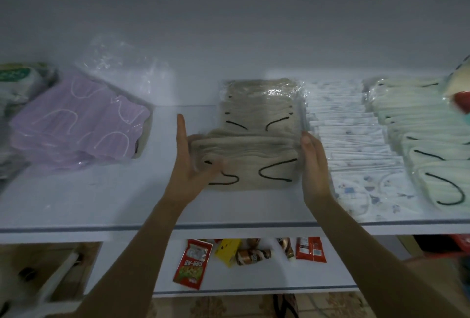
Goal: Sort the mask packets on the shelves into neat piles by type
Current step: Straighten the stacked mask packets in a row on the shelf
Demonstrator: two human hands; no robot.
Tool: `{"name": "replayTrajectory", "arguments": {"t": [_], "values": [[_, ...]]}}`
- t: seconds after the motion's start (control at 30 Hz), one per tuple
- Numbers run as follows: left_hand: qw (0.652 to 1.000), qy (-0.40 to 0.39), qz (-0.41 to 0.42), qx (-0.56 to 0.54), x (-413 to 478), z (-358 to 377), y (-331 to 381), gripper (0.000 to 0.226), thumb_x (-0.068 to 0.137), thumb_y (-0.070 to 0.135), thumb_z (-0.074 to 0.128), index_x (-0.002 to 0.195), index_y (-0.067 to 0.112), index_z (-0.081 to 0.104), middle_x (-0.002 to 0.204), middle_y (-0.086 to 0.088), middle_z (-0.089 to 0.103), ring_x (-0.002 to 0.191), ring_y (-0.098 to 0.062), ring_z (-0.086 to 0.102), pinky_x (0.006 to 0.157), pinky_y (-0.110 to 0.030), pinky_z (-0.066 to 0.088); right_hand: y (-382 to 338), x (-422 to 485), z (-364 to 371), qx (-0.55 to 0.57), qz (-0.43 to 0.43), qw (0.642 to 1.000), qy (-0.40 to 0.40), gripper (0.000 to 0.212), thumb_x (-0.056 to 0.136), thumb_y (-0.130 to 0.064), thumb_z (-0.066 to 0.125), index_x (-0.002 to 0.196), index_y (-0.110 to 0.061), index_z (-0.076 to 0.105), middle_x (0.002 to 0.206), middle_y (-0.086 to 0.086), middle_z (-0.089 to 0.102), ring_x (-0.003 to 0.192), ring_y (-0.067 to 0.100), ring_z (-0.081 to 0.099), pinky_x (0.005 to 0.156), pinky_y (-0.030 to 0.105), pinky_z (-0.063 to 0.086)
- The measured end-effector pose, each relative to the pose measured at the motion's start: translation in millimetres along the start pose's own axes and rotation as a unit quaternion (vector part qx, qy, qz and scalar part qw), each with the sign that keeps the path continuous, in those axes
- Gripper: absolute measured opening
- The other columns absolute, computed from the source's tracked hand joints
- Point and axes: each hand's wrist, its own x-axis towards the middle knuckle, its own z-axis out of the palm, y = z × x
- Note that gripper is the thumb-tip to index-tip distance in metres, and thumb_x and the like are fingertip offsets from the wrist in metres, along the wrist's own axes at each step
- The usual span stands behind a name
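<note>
A front beige mask packet [250,162] with black ear loops lies on the white shelf [106,206], overlapping a second beige packet [259,106] behind it. My left hand [193,162] grips the front packet's left edge, thumb on top and index finger pointing straight up. My right hand [314,165] presses flat against its right edge. A pile of purple mask packets [78,124] sits at the left. White printed mask packets [353,145] lie in a row right of the beige ones. Pale green masks with black loops [417,139] fill the far right.
A crumpled clear plastic bag [119,63] leans on the back wall behind the purple pile. A green-and-white pack [20,78] sits at the far left. The lower shelf [254,279] holds a red snack packet [192,264], a yellow box [227,250] and other small wrappers.
</note>
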Motion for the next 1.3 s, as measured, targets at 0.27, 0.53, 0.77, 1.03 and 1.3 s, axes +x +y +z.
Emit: {"name": "replayTrajectory", "arguments": {"t": [0.27,0.53,0.77,1.03,1.3], "values": [[0.947,0.239,-0.192,-0.094,13.7,28.3,17.8,0.05,0.087,0.038,0.06,0.132,0.02,0.047,0.124,0.001,0.052,0.114,-0.012,0.05,0.095,-0.023,0.04,-1.0,10.6,6.6,0.009,0.04,0.996,0.077,0.024,0.092,-0.028,0.052,0.106,-0.011,0.061,0.088,-0.006,0.059,0.082,0.006,0.054,0.076,0.022,0.043],[0.961,0.229,-0.134,-0.074,11.2,23.4,12.2,0.006,0.091,0.016,0.057,0.094,0.017,0.062,0.088,0.012,0.06,0.081,0.005,0.055,0.08,-0.013,0.043,-4.8,6.5,6.6,-0.002,0.038,0.998,0.048,0.025,0.092,-0.03,0.053,0.106,-0.01,0.061,0.095,-0.004,0.061,0.092,0.009,0.057,0.085,0.024,0.044],[0.969,0.198,-0.142,-0.049,5.4,21.8,7.8,0.021,0.092,0.029,0.055,0.109,0.017,0.055,0.101,0.011,0.055,0.095,-0.002,0.051,0.084,-0.017,0.042,-3.4,4.2,7.6,-0.037,0.027,0.999,-0.002,0.024,0.087,-0.041,0.058,0.101,-0.022,0.061,0.105,-0.007,0.063,0.106,0.01,0.056,0.094,0.024,0.044],[0.99,0.014,-0.138,-0.038,-6.6,5.7,-9.9,0.085,0.068,-0.004,0.076,0.136,0.018,0.029,0.108,0.019,0.046,0.09,0.018,0.053,0.069,-0.003,0.046,1.1,-4.3,-9.0,-0.014,0.068,0.992,-0.102,0.111,0.052,-0.083,0.053,0.143,-0.025,0.027,0.142,-0.006,0.037,0.13,0.009,0.036,0.104,0.024,0.028],[0.987,0.086,-0.126,0.055,21.4,18.1,-4.2,0.092,0.067,0.023,0.082,0.142,0.017,0.029,0.134,0.0,0.045,0.125,-0.018,0.044,0.102,-0.031,0.04,-14.5,3.3,-24.5,-0.163,0.028,0.978,-0.124,0.097,0.077,-0.025,0.074,0.149,-0.027,0.009,0.137,-0.002,0.038,0.132,0.022,0.04,0.103,0.03,0.039]]}}
